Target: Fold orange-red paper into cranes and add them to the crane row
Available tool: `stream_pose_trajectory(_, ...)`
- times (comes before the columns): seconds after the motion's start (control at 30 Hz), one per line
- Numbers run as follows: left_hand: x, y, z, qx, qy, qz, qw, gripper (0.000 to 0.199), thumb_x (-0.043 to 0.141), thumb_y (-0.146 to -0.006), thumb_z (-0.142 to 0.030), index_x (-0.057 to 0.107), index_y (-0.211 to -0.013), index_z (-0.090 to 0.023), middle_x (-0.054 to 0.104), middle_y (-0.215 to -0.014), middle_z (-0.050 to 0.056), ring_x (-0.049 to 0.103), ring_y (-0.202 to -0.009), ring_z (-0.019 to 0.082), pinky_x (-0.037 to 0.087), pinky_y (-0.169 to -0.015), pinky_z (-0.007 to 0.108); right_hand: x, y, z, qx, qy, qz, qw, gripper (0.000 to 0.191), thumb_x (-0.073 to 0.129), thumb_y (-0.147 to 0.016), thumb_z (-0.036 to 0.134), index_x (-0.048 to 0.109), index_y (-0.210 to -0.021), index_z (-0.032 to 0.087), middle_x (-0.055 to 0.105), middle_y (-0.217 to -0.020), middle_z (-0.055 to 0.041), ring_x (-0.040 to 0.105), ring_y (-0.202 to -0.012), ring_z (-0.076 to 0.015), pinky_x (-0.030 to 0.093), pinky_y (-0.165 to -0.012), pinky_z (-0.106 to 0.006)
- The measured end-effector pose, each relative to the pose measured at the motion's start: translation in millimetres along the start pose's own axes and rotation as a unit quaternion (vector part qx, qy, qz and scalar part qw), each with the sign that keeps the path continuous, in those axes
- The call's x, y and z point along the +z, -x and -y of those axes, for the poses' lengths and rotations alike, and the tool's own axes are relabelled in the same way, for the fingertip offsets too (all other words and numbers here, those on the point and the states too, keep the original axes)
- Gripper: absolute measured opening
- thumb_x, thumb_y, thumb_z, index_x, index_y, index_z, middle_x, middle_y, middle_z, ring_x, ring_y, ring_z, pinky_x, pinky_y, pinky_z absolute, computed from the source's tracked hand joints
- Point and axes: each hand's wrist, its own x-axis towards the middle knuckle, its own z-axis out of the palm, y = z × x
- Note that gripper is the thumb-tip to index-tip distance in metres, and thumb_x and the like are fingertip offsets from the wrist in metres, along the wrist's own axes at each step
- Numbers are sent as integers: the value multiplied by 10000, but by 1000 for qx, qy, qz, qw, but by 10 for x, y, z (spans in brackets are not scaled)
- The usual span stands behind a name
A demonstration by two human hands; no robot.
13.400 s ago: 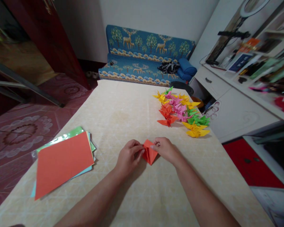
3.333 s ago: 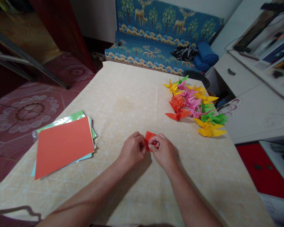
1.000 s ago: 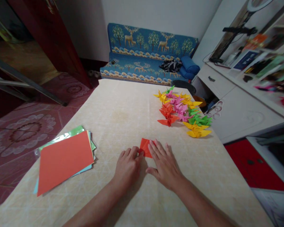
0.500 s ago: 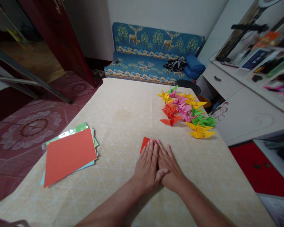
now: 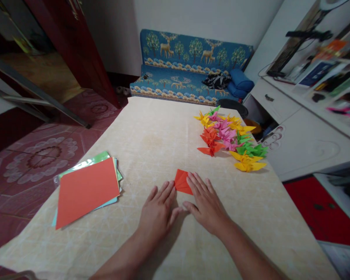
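Observation:
A small folded piece of red-orange origami paper [image 5: 183, 182] lies flat on the table, with crease lines on its upper face. My left hand [image 5: 158, 210] rests at its left edge, fingers stretched out and the fingertips touching or almost touching the paper. Over the right part of the paper lie the fingers of my right hand [image 5: 205, 202], flat and extended, hiding that side. Both thumbs point inward below the paper, close to each other.
At the left is a stack of coloured paper [image 5: 87, 192], red-orange on top. Several folded paper cranes [image 5: 227, 136] in yellow, pink, red and green cluster on the table's [image 5: 146, 116] far right. Beyond stand a blue patterned sofa [image 5: 175, 74] and a white cabinet [image 5: 306, 136].
My left hand has slid left off the paper, away from my right hand, uncovering the paper's middle. The right hand has stayed nearly in place.

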Motion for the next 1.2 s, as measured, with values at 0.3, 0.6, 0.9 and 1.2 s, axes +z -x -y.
stream_pose_trajectory(0.3,-48,-7,171,-22,122,-54,991,362,494,-887,-232,609,-1230,-230,575,-1329,87,497,-1262,283,365,-1054,547,-113,-597,-101,109,-71,-70,989,543,799,-627,290,586,-1111,167,648,-1056,-93,585,-974,-237,465,-865,-351)
stream_pose_trajectory(0.6,-103,-118,243,-98,309,-106,940,477,573,-854,-281,511,-1320,-201,581,-1298,141,552,-1192,255,452,-999,431,-137,-701,-197,133,-327,-4,936,169,746,-597,236,589,-584,173,550,-561,47,503,-567,-125,315,-513,-209)
stream_pose_trajectory(0.9,-69,-934,140,-239,610,-180,733,861,777,-662,-429,404,-1375,-121,650,-1110,176,676,-869,223,536,-769,343,84,-839,-121,196,-530,-159,810,205,616,-703,319,628,-793,135,637,-699,-13,545,-612,-148,424,-566,-236)
stream_pose_trajectory(1.2,166,-1085,48,-233,649,-236,685,263,731,-695,-291,736,-913,-145,726,-857,81,645,-754,173,488,-730,296,200,-724,-110,205,-615,-209,732,217,639,-758,386,606,-807,176,600,-684,10,523,-583,-128,429,-521,-212)
